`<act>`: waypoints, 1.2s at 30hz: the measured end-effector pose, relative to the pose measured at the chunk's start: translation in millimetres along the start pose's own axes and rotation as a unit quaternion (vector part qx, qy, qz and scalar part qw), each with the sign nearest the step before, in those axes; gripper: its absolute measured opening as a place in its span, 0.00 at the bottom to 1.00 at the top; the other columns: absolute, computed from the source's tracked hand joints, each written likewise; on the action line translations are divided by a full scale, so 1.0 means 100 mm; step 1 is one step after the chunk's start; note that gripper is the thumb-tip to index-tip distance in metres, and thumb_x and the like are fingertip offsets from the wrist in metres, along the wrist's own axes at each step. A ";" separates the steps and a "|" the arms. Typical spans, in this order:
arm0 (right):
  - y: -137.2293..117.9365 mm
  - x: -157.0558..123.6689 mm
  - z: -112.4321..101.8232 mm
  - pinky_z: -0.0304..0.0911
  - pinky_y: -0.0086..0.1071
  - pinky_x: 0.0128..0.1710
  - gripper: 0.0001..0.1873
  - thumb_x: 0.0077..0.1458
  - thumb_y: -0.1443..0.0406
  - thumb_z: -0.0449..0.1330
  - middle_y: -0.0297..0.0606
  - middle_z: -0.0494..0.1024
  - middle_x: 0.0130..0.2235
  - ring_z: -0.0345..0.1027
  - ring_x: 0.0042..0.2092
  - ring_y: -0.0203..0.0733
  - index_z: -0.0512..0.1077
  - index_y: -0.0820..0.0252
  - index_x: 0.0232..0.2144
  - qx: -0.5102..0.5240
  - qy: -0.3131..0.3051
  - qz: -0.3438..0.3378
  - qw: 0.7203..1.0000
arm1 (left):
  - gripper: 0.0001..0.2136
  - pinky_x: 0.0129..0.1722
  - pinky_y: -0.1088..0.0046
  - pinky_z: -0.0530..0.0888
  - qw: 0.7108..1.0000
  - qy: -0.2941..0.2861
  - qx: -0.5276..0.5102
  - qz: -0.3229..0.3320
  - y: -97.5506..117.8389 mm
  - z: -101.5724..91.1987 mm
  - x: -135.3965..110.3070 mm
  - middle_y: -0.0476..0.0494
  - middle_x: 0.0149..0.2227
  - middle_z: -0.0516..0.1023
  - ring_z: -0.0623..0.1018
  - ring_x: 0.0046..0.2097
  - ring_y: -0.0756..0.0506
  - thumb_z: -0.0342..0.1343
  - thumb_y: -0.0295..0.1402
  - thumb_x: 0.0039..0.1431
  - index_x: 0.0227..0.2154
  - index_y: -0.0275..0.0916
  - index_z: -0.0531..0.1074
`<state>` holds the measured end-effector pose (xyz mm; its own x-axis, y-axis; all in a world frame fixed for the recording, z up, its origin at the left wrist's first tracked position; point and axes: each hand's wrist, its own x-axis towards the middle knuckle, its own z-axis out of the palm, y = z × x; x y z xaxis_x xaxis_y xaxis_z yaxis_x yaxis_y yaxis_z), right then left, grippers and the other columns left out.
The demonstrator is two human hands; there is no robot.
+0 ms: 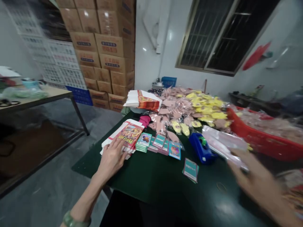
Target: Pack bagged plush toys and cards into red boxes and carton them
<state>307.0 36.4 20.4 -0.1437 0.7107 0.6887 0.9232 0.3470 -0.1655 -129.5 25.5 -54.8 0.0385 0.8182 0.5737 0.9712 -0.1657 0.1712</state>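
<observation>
My left hand [114,154] lies with its fingers stretched out on a stack of flat, red-and-yellow printed cartons [130,134]. Its fingertips touch the top one near the table's left edge. On the right, my right hand [254,173] is smeared by motion, with finger and thumb around the near end of clear plastic bags [222,140]. Between the hands sit small stacks of cards: a green-edged stack [143,142], pink-edged cards [159,141], a blue-edged card [175,150] and a teal pile [190,170]. A blue tape dispenser [201,148] stands beside the bags.
Behind the cards is a heap of bagged pink pieces [174,105] and yellow pieces [205,105]. A red basket [265,140] stands at right, more folded cartons [143,100] at the back. A rubber band [221,186] lies on the green table [151,176]. Boxes [109,47] are stacked behind.
</observation>
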 end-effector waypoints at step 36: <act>-2.48 0.59 0.47 0.55 0.26 0.29 0.07 0.53 0.68 0.54 0.29 0.70 0.25 0.61 0.27 0.32 0.66 0.60 0.23 0.489 -0.238 -0.096 0.834 | 0.28 0.44 0.61 0.73 0.965 0.196 -0.174 -0.030 0.72 -0.42 -0.31 0.29 0.48 0.72 0.75 0.48 0.37 0.54 0.39 0.57 0.57 0.32 0.55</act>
<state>52.3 21.0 69.0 -0.5950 0.6668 0.4486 0.1692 0.6496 -0.7412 -70.7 -35.1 -26.7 -0.1723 0.5728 0.8014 0.8285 -0.3558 0.4324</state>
